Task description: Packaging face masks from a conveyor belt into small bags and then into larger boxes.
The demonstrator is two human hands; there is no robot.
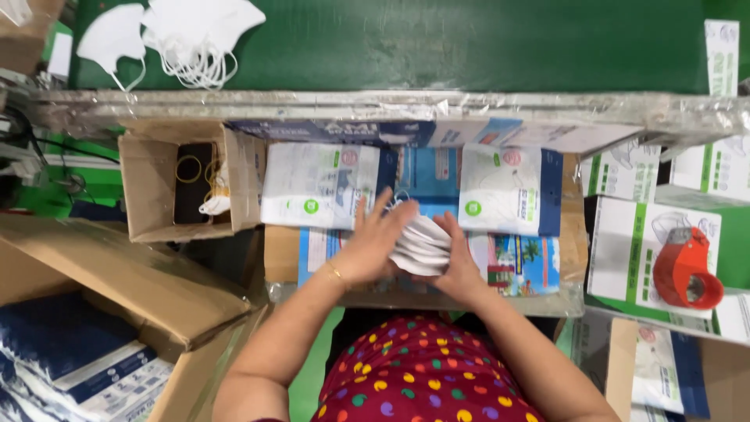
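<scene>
A stack of folded white face masks (422, 246) is clasped between the left hand (371, 246) and the right hand (457, 262), fingers curled round its edges, just above the near edge of the packing table (570, 301). Flat printed mask pouches (316, 186) are laid just beyond. An open cardboard box (152, 191) is set to the left, a red tape dispenser (686, 270) well to the right. More loose masks (195, 35) are left on the green conveyor belt (469, 43).

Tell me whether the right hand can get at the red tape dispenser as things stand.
Probably not right away: the right hand is pressed against the stack of white masks together with the left hand. The red tape dispenser sits uncovered on a box to its right.
</scene>
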